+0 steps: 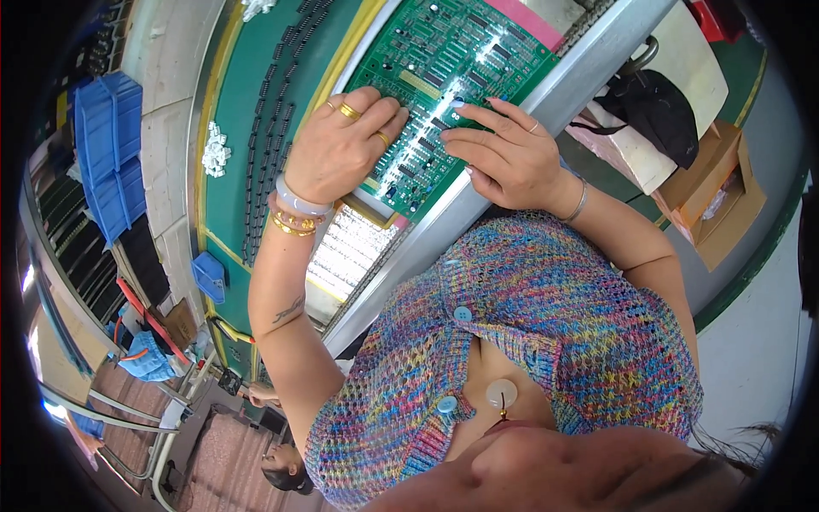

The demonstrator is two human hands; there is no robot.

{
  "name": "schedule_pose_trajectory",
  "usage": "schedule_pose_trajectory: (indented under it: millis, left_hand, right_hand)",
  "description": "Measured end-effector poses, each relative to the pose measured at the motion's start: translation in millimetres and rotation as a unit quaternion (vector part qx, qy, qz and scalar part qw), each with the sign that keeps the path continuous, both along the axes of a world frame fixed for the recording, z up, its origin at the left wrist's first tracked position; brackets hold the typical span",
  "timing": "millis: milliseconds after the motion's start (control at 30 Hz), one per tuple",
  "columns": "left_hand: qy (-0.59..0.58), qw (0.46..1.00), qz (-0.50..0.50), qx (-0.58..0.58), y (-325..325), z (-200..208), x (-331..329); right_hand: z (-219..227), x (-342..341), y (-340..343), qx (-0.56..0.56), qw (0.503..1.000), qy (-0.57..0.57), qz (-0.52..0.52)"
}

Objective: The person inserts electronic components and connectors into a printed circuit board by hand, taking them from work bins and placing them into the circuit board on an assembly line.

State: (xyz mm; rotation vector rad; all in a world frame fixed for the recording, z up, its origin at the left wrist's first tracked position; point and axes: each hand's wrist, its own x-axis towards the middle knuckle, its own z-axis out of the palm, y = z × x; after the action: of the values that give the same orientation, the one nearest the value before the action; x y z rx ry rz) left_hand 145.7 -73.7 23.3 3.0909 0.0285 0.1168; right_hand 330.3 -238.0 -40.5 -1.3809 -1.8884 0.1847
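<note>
A large green circuit board (444, 64) lies tilted before me, carrying rows of black chips and small parts. My left hand (341, 145) rests over its left edge, fingers curled down and pressed together. What its fingertips hold, if anything, is hidden. My right hand (512, 158) reaches over the board's right edge with its fingers stretched and apart, the tips on or just above the small parts there. To the left, strips of black chips (271, 128) run along a green mat (230, 175), and a cluster of small white parts (216, 150) sits beside them.
A metal rail (589, 72) runs along the board's right side. Blue bins (109, 149) stand far left, with a small blue tray (208, 277) nearer. At right are a black bag (653, 115) and an open cardboard box (717, 196). Another person (286, 465) is at lower left.
</note>
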Motion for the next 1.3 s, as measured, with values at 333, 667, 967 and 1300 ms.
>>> schedule_pose_trajectory:
  millis: [333,667,967,1300]
  left_hand:
    - [-0.072,0.98,0.151,-0.106,-34.2,-9.5,-56.9]
    - [-0.206,0.907,0.367,-0.019,-28.1,12.2,-87.7]
    - [-0.145,0.813,0.561,0.054,38.8,-9.6,-151.7]
    - [-0.162,0.784,0.6,0.011,37.9,-15.0,-140.0]
  right_hand:
    - [50.7,19.4,86.2,-0.038,0.997,0.019,0.06]
    - [16.1,4.9,291.0,0.006,0.989,-0.077,0.129]
    - [26.9,2.7,287.3,0.068,0.988,-0.086,0.112]
    - [44.2,20.0,153.4,-0.058,0.986,-0.059,0.143]
